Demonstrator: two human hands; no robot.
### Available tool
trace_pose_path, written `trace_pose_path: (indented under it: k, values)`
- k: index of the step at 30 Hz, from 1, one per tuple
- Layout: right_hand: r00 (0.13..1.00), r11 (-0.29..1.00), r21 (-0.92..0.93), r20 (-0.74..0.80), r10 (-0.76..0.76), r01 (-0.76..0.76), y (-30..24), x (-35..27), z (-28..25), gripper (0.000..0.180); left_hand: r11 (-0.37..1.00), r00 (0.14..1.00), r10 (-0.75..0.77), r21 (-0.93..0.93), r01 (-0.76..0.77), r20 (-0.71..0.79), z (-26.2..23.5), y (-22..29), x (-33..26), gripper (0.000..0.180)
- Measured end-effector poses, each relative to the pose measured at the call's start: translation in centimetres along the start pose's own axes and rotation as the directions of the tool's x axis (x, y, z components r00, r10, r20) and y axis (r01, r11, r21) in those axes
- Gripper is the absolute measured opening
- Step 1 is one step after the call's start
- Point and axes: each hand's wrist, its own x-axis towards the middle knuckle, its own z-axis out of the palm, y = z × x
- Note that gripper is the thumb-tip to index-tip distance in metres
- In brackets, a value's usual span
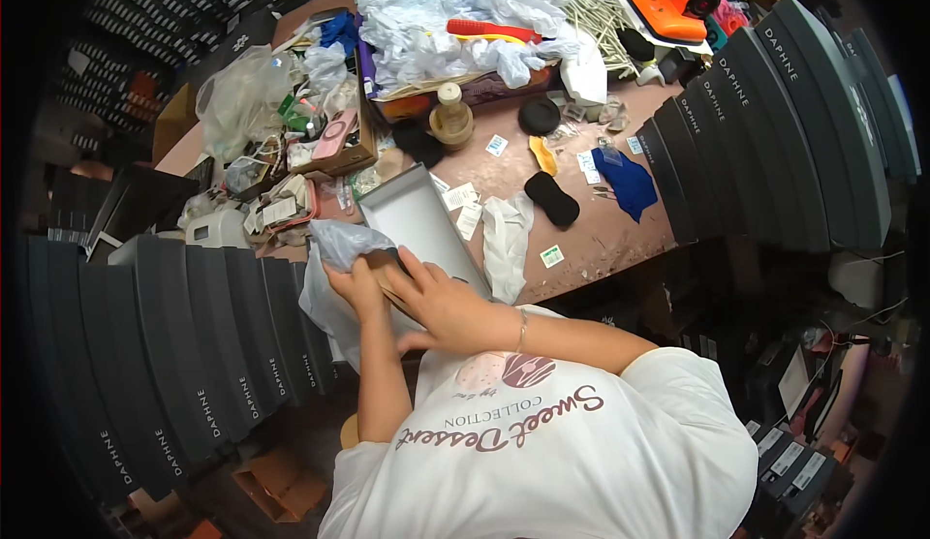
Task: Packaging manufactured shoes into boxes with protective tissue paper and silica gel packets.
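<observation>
My left hand (358, 285) is closed on a tan thing with a dark edge (384, 273), whose kind I cannot make out. Thin whitish wrapping (349, 241) bunches around it and hangs down past my left wrist. My right hand (444, 305) lies across the same tan thing with its fingers stretched out and its thumb apart. Just beyond both hands, a grey open box (418, 212) with a pale inside rests at the table's near edge, partly covered by my right hand. Crumpled white tissue paper (508, 246) lies to the right of the box.
Stacks of dark grey shoe boxes rise at the left (165, 336) and right (765, 123). On the table (620, 253) lie a black oval pad (552, 200), a blue cloth (625, 183) and several tags. Farther back are a bottle (450, 118), piled wrapping (417, 35) and an orange tool (668, 11).
</observation>
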Motion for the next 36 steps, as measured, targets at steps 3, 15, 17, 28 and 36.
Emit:
trace_pose_path:
  k: [3, 15, 17, 28, 36]
  values:
    - [0.972, 0.959, -0.248, 0.156, 0.177, -0.135, 1.8, -1.6, -1.1, 0.085, 0.999, 1.0, 0.024, 0.04, -0.025, 0.009, 3.0, 1.5, 0.4, 0.056]
    - [0.703, 0.612, 0.683, -0.2, 0.682, -0.399, 12.2, -22.2, -13.1, 0.073, 0.283, -0.123, -0.241, -0.052, -0.958, 0.963, 8.3, -4.0, -14.0, 0.035]
    - [0.658, 0.508, 0.773, -0.16, 0.736, -0.381, 12.0, -22.6, -12.6, 0.075, 0.131, -0.189, -0.31, -0.155, -0.979, 0.932, 8.0, -6.9, -14.1, 0.032]
    - [0.759, 0.34, 0.923, -0.09, 0.645, -0.18, 11.1, -17.4, -13.1, 0.075, 0.45, 0.565, 0.571, 0.348, -0.822, 0.596, 3.4, 22.6, 0.3, 0.015]
    - [0.903, -0.433, 0.893, 0.084, 0.422, 0.12, 10.2, -11.9, -6.1, 0.057, 0.797, 0.867, -0.096, 0.56, -0.227, 0.488, 0.3, 5.6, 5.6, 0.027]
